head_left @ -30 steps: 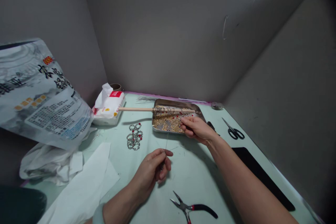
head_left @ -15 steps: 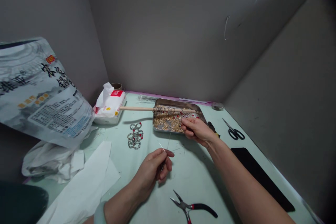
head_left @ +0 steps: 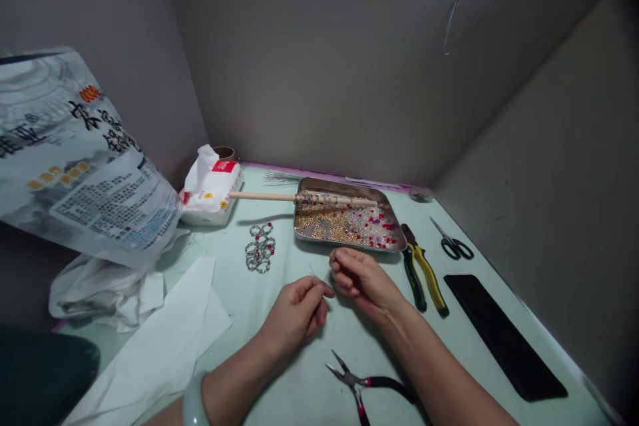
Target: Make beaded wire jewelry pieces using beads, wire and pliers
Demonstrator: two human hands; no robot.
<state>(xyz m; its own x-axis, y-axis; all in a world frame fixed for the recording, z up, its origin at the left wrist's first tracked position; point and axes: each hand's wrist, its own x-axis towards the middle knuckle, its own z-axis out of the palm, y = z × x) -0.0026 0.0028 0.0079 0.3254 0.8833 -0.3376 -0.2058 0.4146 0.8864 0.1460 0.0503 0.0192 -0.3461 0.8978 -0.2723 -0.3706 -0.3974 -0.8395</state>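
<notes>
My left hand (head_left: 298, 309) is closed in a pinch on a thin wire (head_left: 313, 271), whose fine end sticks up past the fingertips. Close beside it on the right, my right hand (head_left: 363, 283) is also pinched; whatever lies between its fingertips is too small to make out. Just beyond both hands stands a metal tray (head_left: 349, 247) holding gold, clear and red beads (head_left: 372, 221). A wooden stick (head_left: 262, 196) wound with wire or beads lies across the tray. Several beaded rings (head_left: 259, 249) rest on the table to the left.
Needle-nose pliers (head_left: 352, 378) lie open in front of me. Right of the tray are yellow-green pliers (head_left: 424, 273), scissors (head_left: 452, 239) and a black flat case (head_left: 504, 336). On the left are a tissue pack (head_left: 212, 190), white paper (head_left: 164, 353) and a large printed bag (head_left: 90, 166).
My right hand has drawn back from over the tray toward my left hand, uncovering the red beads and the yellow-green pliers. My left hand stays nearly in place, still pinching the wire.
</notes>
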